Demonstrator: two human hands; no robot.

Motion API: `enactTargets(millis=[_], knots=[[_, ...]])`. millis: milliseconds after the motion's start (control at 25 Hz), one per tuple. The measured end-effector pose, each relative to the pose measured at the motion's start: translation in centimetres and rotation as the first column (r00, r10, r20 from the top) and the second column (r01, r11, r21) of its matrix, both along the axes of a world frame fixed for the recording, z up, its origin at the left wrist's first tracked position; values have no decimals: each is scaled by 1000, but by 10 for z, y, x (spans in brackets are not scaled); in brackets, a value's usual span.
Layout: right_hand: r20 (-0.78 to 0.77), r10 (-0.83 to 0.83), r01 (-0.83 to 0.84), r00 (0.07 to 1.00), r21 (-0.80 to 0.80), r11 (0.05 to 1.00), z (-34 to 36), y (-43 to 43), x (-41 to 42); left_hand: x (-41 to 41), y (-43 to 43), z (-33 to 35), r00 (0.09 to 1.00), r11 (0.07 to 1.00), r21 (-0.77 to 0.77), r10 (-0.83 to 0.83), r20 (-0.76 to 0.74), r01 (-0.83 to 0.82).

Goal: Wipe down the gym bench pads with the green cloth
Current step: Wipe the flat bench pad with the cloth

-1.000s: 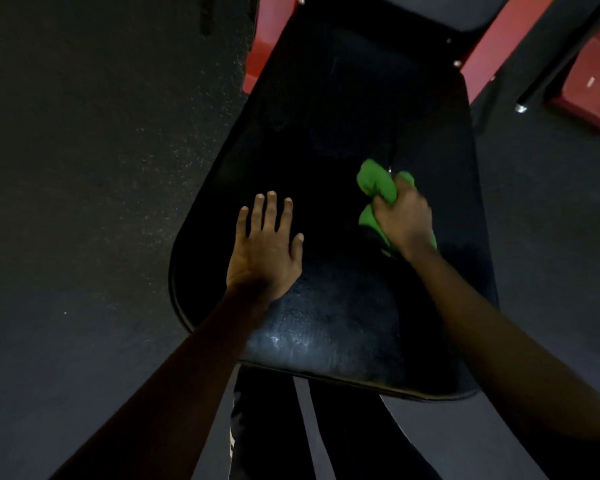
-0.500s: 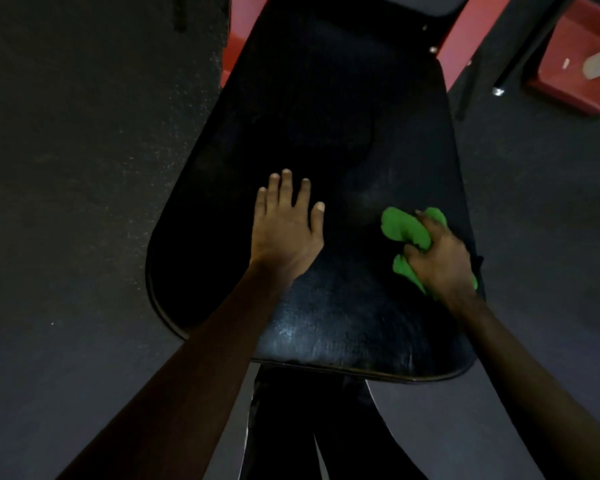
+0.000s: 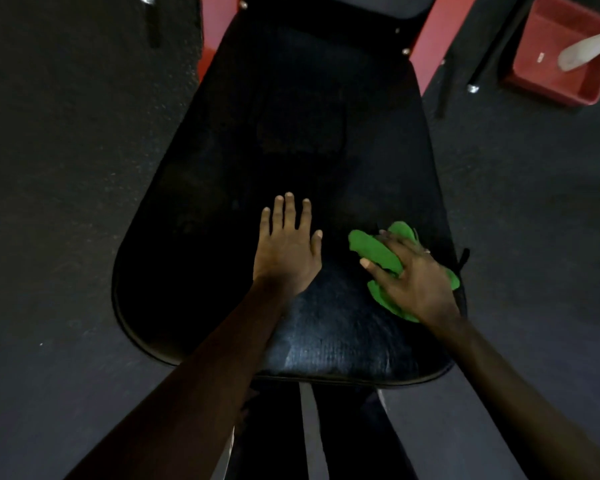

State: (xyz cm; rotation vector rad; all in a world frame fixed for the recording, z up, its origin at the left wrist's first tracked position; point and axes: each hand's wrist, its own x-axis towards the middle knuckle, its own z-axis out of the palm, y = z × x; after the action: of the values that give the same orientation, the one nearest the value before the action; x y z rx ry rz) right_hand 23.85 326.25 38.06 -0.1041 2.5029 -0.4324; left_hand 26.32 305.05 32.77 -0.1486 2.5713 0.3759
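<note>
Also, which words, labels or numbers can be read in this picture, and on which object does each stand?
No text can be read.
The small white label on the red tray: too small and blurred to read.
The black bench pad and the green cloth: no print visible.

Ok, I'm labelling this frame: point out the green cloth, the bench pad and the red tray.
green cloth point(image 3: 368, 245), head view, exposed fold at its left end
bench pad point(image 3: 309, 133), head view, bare black middle
red tray point(image 3: 561, 83), head view, bare floor
</note>
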Motion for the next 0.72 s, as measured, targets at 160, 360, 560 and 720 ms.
enactTargets(millis=[160,360,560,720], knots=[[-129,-42,46,991,24,999,-43,1,-51,0,2,-1,1000,1000,-21,9,-19,-10],[-116,-78,88,990,89,992,-84,-9,-138,-4,13,-3,995,995,-20,95,-29,-96],[65,136,-134,989,-31,990,-37,32,-76,-16,58,4,977,977,-8,213,-13,-213],[-13,182,-180,983,-230,956,-7,92,-11,-16,80,4,965,960,-99,263,15,-260]])
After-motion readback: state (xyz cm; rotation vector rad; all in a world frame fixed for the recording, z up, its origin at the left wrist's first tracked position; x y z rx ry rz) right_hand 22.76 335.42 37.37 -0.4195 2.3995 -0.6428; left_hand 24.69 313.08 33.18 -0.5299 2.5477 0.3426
